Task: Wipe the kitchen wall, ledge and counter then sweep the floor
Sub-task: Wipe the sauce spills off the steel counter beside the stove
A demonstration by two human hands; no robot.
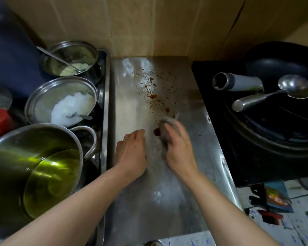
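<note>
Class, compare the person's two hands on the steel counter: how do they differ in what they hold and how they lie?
The right hand grips a grey cloth at the brown stains; the left hand holds nothing. The left lies sharp, fingers curled against the counter; the right is blurred. Both rest on the counter, side by side.

Person, head-camera view: two bare forearms entering from the lower edge, no sleeves visible up to the frame border; left hand (131, 155) and right hand (178, 150) ungloved; no rings, watch or bracelets seen on wrists or fingers; right hand motion-blurred, nails indistinct
</note>
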